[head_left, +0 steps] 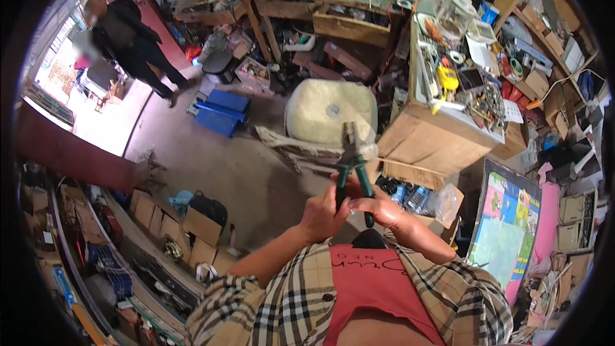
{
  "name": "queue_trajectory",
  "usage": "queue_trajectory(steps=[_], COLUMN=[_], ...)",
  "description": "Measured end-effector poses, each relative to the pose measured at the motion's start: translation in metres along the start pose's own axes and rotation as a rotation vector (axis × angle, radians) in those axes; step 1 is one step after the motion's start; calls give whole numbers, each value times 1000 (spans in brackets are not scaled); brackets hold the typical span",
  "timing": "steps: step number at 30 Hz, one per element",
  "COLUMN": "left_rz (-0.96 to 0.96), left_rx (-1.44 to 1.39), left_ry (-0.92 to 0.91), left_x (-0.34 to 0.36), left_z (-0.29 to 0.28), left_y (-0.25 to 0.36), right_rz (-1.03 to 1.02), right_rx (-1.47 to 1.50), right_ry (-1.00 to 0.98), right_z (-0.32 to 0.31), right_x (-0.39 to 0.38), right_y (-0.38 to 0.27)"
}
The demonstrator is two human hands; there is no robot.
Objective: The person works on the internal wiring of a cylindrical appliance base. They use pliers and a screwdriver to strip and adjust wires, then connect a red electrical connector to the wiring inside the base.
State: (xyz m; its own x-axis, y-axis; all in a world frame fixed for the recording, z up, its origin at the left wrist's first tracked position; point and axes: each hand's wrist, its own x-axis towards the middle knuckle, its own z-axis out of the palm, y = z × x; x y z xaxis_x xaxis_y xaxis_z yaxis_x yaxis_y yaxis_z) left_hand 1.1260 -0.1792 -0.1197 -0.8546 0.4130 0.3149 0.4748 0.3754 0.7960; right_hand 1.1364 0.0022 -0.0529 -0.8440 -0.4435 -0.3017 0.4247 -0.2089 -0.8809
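Observation:
Both my hands hold a pair of pliers (350,154) with dark green handles, in front of my chest. Its metal jaws point away from me, toward the chair. My left hand (323,216) wraps round the left handle. On the right handle, the fingers of my right hand (383,210) are closed, and the handle's end sticks out below them. A small whitish round thing (369,152) shows beside the jaws; I cannot tell what it is.
A chair with a pale cushion (330,106) stands ahead. To its right is a cluttered wooden workbench (442,138), with a cardboard box (413,176) below. A blue object (221,113) lies on the floor. At the far left, a person (128,38) stands by the doorway.

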Motion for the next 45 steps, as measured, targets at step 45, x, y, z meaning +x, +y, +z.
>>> queue_trajectory(steps=[45], left_rz=[177], left_rx=[-108], left_ry=[-254], left_x=[396], left_z=[-413], left_y=[-402], right_rz=[-162], right_rx=[362], right_ry=[636], right_z=[63], right_x=[493], right_y=[-82])
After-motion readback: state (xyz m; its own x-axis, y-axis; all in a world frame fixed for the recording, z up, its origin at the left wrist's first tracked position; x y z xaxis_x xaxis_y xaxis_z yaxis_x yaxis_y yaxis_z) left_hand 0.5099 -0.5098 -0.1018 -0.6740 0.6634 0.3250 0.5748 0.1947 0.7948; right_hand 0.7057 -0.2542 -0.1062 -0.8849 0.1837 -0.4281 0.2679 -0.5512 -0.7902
